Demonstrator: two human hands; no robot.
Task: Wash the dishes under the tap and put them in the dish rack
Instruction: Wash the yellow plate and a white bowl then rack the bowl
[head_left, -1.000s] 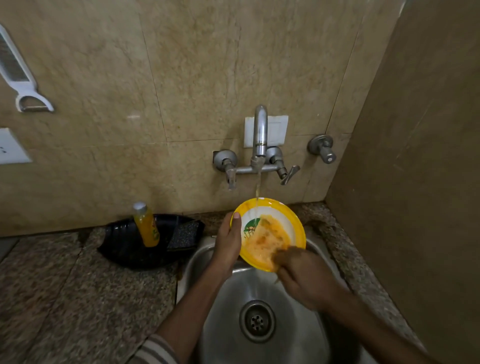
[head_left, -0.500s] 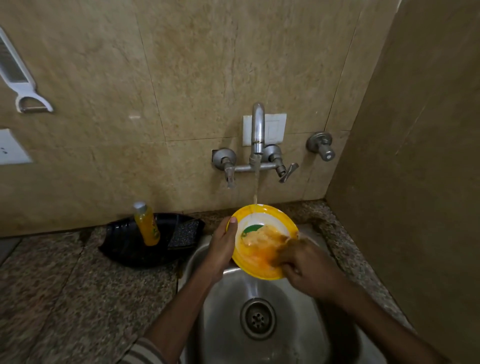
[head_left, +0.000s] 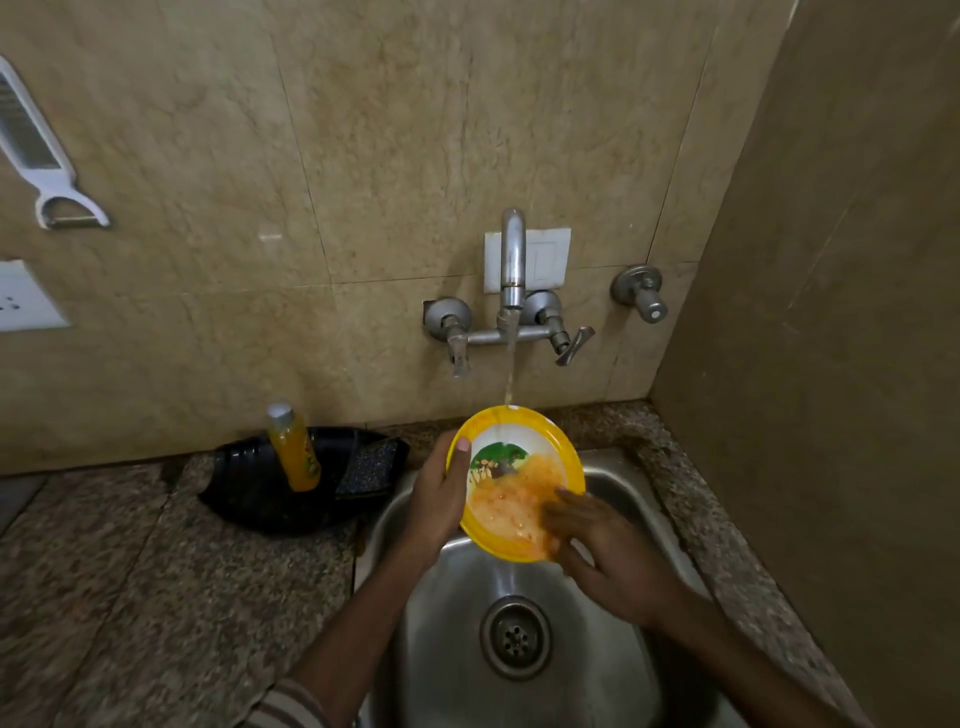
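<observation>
Head view: your left hand (head_left: 434, 506) has the yellow plate (head_left: 519, 480) by its left rim, thumb on the face, fingers behind, so that grip is closed on the plate. The plate is tilted up over the back edge of the sink (head_left: 613, 483), with the tap (head_left: 511, 270) stream landing on its top rim. Your right hand (head_left: 605, 551) is flat on the lower right of the plate face, fingers spread and rubbing; that grip is wide, holding nothing I can see. An orange food film covers the lower half of the face, while the printed picture at upper left looks mostly clear. For the step in hand: shift the plate so the stream hits the smeared area, not just the rim, and let it run down the tilt into the basin. Work your fingers from the top down so residue goes to the drain (head_left: 516, 636). Rotate the plate in the left hand to reach the rim under your thumb. Expect it to be slippery, so keep the left hold firm. On the desk left of the sink, a black tray (head_left: 249, 493) holds the soap bottle (head_left: 294, 447) and a scrub pad (head_left: 368, 462); use them if fingers alone don't lift it. No dish rack is in frame, so I can't tell where it sits.
</observation>
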